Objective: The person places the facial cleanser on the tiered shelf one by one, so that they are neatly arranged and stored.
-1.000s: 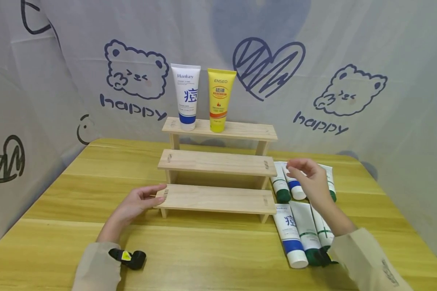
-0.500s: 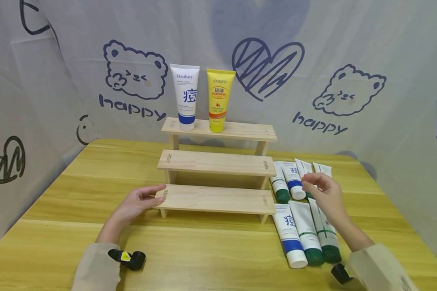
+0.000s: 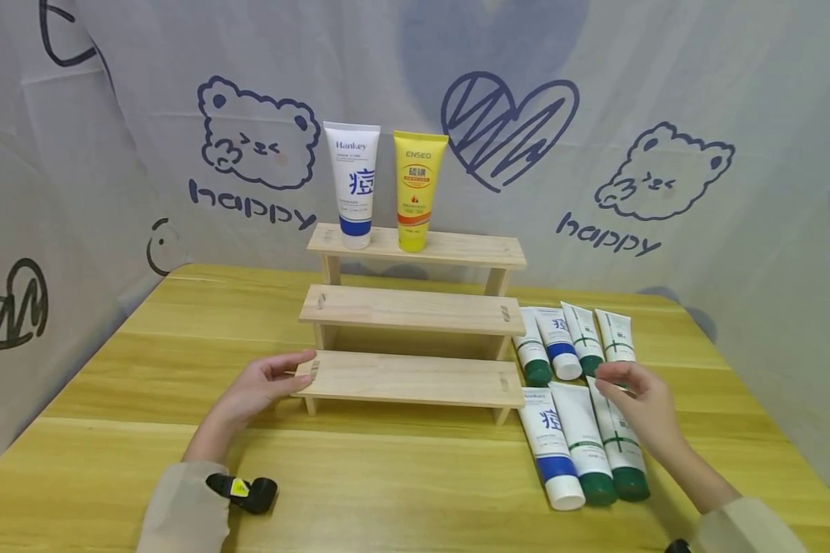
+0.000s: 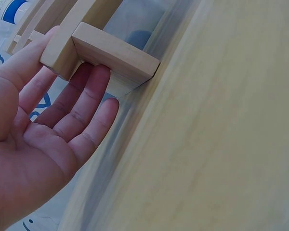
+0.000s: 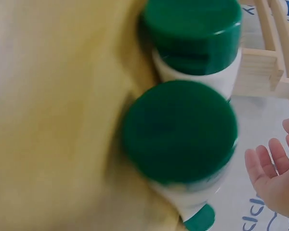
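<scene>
My left hand (image 3: 259,388) grips the left end of the lowest shelf of a three-step wooden stand (image 3: 408,376). In the left wrist view, the thumb lies along the board while the fingertips (image 4: 98,79) reach beneath it, beside the leg. Over the tubes on the right hovers my right hand (image 3: 639,403), holding nothing, its fingers loosely bent. Nearest to it is a white tube with a green cross line and green cap (image 3: 619,442); its upper end is partly hidden. On the top shelf stand a white-and-blue Hankey tube (image 3: 353,180) and a yellow ENSEO tube (image 3: 420,188).
Several tubes lie in two rows right of the stand, among them a white-and-blue tube (image 3: 549,438) and a green-capped tube (image 3: 581,426) in front. Behind them lies another white-and-blue tube (image 3: 558,342). A patterned curtain (image 3: 387,69) hangs behind the wooden table (image 3: 360,484).
My right hand has moved right and toward me, from above the back row to above the front row, uncovering the back tubes. My left hand and the stand have stayed put.
</scene>
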`<state>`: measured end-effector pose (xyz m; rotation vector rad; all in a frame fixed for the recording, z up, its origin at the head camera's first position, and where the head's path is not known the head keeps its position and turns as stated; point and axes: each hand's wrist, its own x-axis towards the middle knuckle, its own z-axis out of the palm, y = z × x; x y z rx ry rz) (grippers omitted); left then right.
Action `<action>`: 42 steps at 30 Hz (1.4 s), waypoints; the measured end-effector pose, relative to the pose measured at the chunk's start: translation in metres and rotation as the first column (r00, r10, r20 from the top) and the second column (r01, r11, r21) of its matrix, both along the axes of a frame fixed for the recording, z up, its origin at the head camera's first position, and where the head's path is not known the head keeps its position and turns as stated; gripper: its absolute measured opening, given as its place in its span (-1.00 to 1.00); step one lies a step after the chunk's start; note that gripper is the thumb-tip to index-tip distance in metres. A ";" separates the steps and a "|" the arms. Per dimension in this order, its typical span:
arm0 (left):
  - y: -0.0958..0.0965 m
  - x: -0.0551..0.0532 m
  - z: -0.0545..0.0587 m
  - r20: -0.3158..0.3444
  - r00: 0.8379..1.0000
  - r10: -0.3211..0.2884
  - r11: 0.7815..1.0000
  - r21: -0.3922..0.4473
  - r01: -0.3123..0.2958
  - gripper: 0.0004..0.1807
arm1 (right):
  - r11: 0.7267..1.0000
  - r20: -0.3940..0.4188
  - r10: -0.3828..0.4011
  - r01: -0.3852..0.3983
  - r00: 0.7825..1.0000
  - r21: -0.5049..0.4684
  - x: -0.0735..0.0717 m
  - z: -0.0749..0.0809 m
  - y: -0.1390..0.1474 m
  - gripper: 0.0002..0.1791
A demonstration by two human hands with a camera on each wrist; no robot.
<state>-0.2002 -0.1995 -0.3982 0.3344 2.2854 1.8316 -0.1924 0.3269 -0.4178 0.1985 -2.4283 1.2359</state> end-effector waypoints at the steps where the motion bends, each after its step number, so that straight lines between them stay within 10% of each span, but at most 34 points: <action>1: 0.000 0.000 0.000 0.001 1.000 -0.001 1.000 0.001 0.001 -0.44 | 1.000 0.010 -0.014 0.013 1.000 0.021 0.002 -0.002 0.003 -0.77; 11: 0.000 0.002 0.001 0.004 1.000 -0.003 1.000 0.011 0.003 -0.43 | 0.988 0.148 -0.103 0.084 0.984 0.129 0.022 -0.001 0.019 -0.60; 21: -0.001 0.000 0.000 0.008 1.000 0.000 1.000 0.008 0.000 -0.42 | 0.989 0.185 -0.031 0.003 0.982 0.149 0.044 0.031 0.005 -0.63; 31: 0.000 0.000 0.000 0.019 1.000 0.003 1.000 0.025 -0.003 -0.42 | 0.984 0.402 -0.005 -0.067 0.916 0.166 0.046 0.033 0.006 -0.47; 42: 0.001 -0.001 -0.001 0.020 1.000 0.000 0.999 0.032 -0.001 -0.42 | 0.987 0.460 -0.001 -0.072 0.888 0.142 0.044 0.031 0.007 -0.42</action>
